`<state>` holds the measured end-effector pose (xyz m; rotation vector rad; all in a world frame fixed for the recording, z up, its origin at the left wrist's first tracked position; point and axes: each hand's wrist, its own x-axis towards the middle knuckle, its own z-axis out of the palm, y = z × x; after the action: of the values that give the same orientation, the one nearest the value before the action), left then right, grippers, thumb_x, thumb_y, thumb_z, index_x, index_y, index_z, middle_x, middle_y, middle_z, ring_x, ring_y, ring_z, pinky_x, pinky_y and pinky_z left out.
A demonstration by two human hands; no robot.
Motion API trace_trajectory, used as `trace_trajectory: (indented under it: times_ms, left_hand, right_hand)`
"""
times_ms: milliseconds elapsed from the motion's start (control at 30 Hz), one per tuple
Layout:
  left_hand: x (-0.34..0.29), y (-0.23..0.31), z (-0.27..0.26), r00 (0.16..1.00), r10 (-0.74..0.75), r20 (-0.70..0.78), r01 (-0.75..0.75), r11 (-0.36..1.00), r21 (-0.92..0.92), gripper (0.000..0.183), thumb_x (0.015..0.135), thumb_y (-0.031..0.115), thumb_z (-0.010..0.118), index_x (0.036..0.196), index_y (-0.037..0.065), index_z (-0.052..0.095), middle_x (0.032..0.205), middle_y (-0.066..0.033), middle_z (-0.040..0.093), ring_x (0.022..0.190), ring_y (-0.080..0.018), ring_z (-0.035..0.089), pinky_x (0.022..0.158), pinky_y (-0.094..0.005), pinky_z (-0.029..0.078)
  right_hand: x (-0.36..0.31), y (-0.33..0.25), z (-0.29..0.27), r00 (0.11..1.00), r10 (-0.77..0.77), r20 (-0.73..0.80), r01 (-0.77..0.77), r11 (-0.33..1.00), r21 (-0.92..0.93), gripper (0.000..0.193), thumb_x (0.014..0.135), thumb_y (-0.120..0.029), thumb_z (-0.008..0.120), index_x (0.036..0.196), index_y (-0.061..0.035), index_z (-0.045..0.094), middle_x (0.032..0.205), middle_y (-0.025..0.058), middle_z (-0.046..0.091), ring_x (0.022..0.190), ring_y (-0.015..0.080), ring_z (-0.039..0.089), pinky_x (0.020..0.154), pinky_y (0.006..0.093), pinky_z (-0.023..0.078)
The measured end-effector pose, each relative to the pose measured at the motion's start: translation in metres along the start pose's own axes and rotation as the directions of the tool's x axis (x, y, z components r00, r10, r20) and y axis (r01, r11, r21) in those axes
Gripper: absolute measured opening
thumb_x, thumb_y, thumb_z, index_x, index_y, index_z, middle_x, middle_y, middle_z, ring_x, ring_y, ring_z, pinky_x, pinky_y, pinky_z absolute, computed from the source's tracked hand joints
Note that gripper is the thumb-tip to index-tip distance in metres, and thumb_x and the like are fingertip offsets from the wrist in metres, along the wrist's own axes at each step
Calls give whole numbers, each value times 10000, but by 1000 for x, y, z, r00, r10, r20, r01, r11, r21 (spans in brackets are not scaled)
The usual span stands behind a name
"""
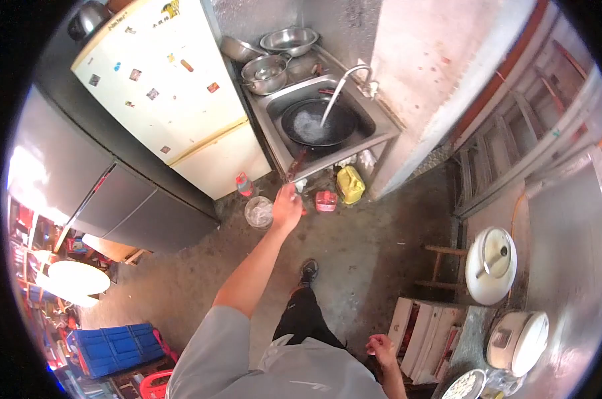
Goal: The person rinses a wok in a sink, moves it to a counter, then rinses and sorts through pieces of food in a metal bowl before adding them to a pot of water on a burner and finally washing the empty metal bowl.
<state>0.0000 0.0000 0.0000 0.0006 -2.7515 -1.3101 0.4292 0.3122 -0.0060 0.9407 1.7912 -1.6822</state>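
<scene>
My left hand (287, 207) reaches forward with its fingers curled, in line with the end of a dark reddish handle (296, 166) at the sink's front edge. Whether it touches that handle, or what lies in its fingers, I cannot make out. The handle points toward a black wok (341, 126) in the steel sink (374, 126). Water runs from the curved faucet (341, 85) into the wok and foams there. My right hand (382, 348) hangs low at my right side, fingers loosely bent and apart, holding nothing, beside a white slatted wooden piece (428, 342).
Steel bowls (289, 41) stand behind the sink. On the floor are a clear basin (255, 213), a red-capped bottle (243, 184), a pink container (325, 201) and a yellow jug (349, 184). Refrigerators (161, 86) line the left; a rice cooker (513, 340) stands at right.
</scene>
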Motion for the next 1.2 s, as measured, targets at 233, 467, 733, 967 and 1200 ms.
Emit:
trace_trajectory:
  times_ms: [233,467,733,967,1200]
  left_hand:
    - [207,-17,2,990,-91,108,45,928,371,574,808,181,593,1301,-20,380,1203,-208,527,1141,-366,515,931,-424,459]
    - [264,-36,39,906,-237,351,-27,795,606,612,749,199,679,1231,-49,395,1111,-220,586,1006,-363,614,869,-430,510]
    - [304,-58,7,618,-525,585,667,744,-37,264,705,104,620,936,-23,635,800,-168,641,727,-264,634,706,-354,537]
    - [310,-15,3,333,-54,941,837,-442,-322,146,900,109,586,828,28,488,639,26,433,497,-35,426,425,-156,387]
    - [289,-11,0,482,-259,837,865,-12,-502,198,889,77,541,721,74,438,620,18,427,487,-45,411,441,-190,373]
  right_hand:
    - [57,-117,75,994,44,-96,-36,996,76,197,926,-137,548,1018,30,596,775,113,649,634,158,623,568,271,540]
    - [62,-86,63,915,356,-190,-353,934,49,202,919,-162,544,989,24,587,725,117,640,538,154,588,485,263,504]
    - [34,-178,84,915,382,127,-386,743,546,258,917,-381,522,982,-138,577,781,25,557,665,173,483,570,332,400]
    - [53,-188,97,900,425,-98,-384,878,284,204,922,-346,504,981,-165,576,765,11,554,649,162,477,569,328,390]
    - [72,-153,83,908,399,-129,-355,895,270,196,924,-340,498,978,-169,577,765,10,557,646,159,477,568,327,389]
